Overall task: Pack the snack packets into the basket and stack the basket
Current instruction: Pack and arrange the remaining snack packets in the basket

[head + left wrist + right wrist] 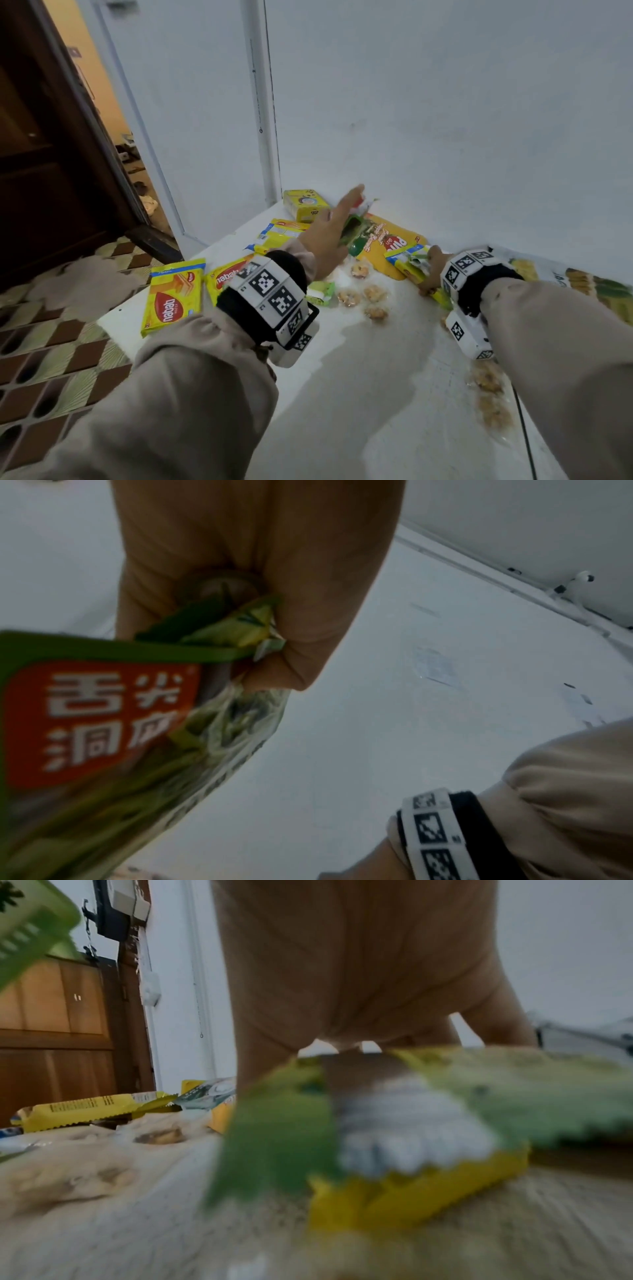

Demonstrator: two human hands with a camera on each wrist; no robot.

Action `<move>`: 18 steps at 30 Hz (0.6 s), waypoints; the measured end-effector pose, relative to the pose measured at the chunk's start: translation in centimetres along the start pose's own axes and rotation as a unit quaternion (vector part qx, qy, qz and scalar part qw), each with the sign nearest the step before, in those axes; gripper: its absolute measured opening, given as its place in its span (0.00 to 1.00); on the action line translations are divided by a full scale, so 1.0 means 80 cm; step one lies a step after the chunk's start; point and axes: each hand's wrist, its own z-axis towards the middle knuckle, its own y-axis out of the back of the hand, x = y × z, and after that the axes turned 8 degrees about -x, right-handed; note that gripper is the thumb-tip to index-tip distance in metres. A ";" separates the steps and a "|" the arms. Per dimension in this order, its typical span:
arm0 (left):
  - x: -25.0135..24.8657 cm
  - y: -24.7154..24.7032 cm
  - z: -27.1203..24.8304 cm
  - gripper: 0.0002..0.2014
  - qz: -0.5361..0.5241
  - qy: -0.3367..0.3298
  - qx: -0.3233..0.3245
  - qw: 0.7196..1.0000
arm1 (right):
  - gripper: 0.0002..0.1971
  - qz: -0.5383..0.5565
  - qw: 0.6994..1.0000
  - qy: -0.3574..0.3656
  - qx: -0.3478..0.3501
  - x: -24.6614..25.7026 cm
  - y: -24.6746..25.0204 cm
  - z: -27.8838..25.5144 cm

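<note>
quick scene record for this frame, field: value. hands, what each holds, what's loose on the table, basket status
left hand: raised, pinches green packet by its top edge
right hand: low on the table, grips yellow-green packet
loose on white table: two Nabati packets, yellow box, large yellow bag, small clear-wrapped cookies
basket: none identifiable in the head view
</note>
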 end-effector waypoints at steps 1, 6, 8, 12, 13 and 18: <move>0.002 0.010 -0.004 0.40 -0.006 -0.011 -0.022 1.000 | 0.48 0.001 1.000 0.005 0.005 -0.001 0.005 -0.005; 0.020 0.077 -0.031 0.37 0.034 0.007 -0.100 0.994 | 0.53 0.092 0.994 -0.035 -0.045 0.001 0.030 -0.009; 0.033 0.096 -0.046 0.36 0.054 0.018 -0.112 0.992 | 0.60 0.160 0.984 -0.055 -0.050 0.008 0.051 -0.021; 0.062 0.113 -0.078 0.38 0.082 0.049 -0.101 0.990 | 0.60 0.178 0.978 -0.042 -0.105 0.023 0.069 -0.041; 0.070 0.116 -0.085 0.38 0.088 0.053 -0.103 0.989 | 0.60 0.179 0.977 -0.033 -0.109 0.029 0.073 -0.050; 0.114 0.134 -0.119 0.39 0.140 0.078 -0.127 0.979 | 0.68 0.180 0.979 0.019 -0.094 0.073 0.090 -0.086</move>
